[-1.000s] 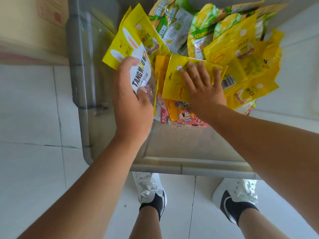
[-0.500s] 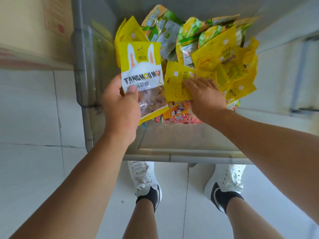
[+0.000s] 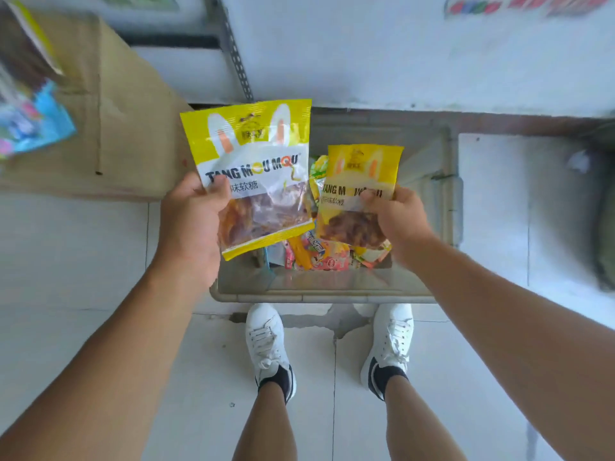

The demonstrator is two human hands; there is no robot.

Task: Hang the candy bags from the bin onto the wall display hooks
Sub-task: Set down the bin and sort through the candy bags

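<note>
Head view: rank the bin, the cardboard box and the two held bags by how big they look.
1. bin
2. cardboard box, cut off at the frame edge
3. left-hand bag
4. right-hand bag; it has the same design, so it may only be farther from the camera.

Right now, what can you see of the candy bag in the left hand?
The candy bag is a glossy plastic pouch: yellow top with white rabbit ears, white band reading TANG MOU MOU, clear window showing brownish sweets, yellow bottom edge. It is upright, slightly tilted, above the bin. The left hand grips its lower left side, thumb on front.
</note>
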